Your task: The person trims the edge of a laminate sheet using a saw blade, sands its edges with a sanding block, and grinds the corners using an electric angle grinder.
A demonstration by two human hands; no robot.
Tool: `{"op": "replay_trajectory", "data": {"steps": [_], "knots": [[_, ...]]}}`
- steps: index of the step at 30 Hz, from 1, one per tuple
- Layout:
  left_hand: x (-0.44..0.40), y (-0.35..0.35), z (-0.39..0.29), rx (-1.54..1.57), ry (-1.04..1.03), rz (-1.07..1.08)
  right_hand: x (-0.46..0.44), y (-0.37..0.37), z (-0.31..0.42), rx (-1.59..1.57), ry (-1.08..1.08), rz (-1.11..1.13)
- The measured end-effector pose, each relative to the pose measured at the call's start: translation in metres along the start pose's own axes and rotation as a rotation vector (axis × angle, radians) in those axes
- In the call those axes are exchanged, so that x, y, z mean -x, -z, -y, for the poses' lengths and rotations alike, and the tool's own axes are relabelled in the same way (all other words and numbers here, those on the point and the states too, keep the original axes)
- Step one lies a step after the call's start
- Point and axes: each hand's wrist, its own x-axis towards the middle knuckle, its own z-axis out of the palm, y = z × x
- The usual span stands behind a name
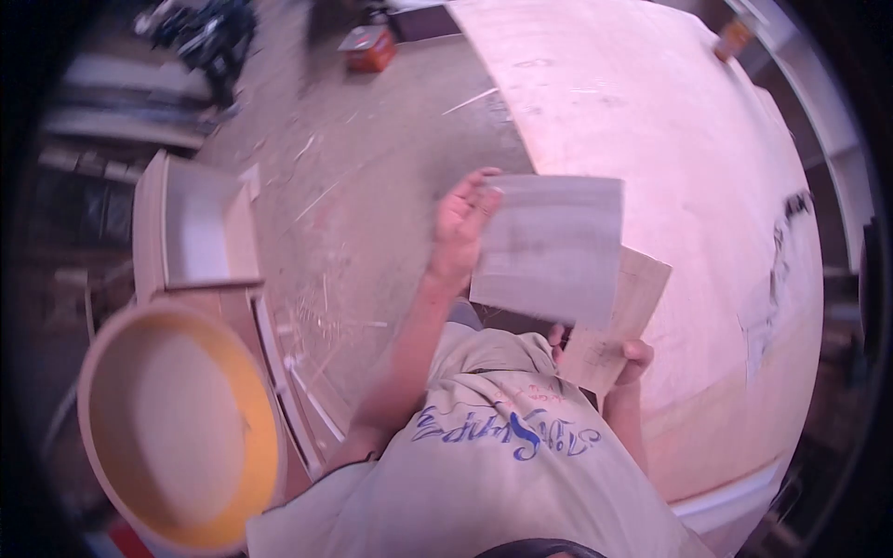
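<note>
My left hand [460, 228] is closed on the left edge of a thin, pale grey rectangular sheet [553, 246], its thumb lying on the near face. The sheet is slightly blurred and held up in front of my body. Lower and to the right, my right hand [634, 363] grips a light wooden board [621, 312] at its lower end, with fingertips showing at the board's left edge. Faint dark marks are on the board near my thumb. The sheet overlaps the board and hides its upper left part; whether the two touch, I cannot tell.
A large pale wooden panel [670, 121] spreads along my right. At left stand a round wooden form [246, 428] with a yellow inner wall and an open box [242, 232]. Wood scraps litter the floor [372, 158]. An orange-red box [369, 51] sits farther off.
</note>
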Motion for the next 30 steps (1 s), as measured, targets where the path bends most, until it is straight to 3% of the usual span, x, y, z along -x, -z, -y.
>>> {"op": "replay_trajectory", "data": {"steps": [2, 5, 14, 17, 20, 21, 28, 30], "knots": [[-0.026, 0.018, -0.015, -0.296, -0.132, -0.032, -0.011, -0.006, -0.014, -0.089, 0.124, -0.027], [-0.11, 0.027, -0.052, -0.411, -0.138, 0.024, -0.083, 0.002, 0.0, -0.164, 0.289, 0.006], [-0.223, 0.01, -0.067, -0.462, 0.239, 0.304, -0.138, -0.011, 0.002, -0.194, 0.714, -0.227], [-0.253, 0.01, -0.053, -0.522, 0.265, 0.529, -0.143, -0.006, 0.006, -0.16, 0.826, -0.336], [-0.318, 0.001, -0.04, -0.809, 0.023, 1.02, -0.157, 0.018, 0.023, -0.221, 0.938, -0.301], [-0.334, -0.001, -0.03, -0.777, -0.117, 1.138, -0.157, 0.018, 0.018, -0.252, 0.983, -0.284], [-0.384, -0.038, 0.063, -0.663, -0.567, 1.653, -0.21, 0.008, -0.062, -0.064, 1.279, -0.958], [-0.402, -0.044, 0.101, -0.513, -0.579, 1.831, -0.254, 0.012, -0.088, -0.08, 1.36, -1.155]]}}
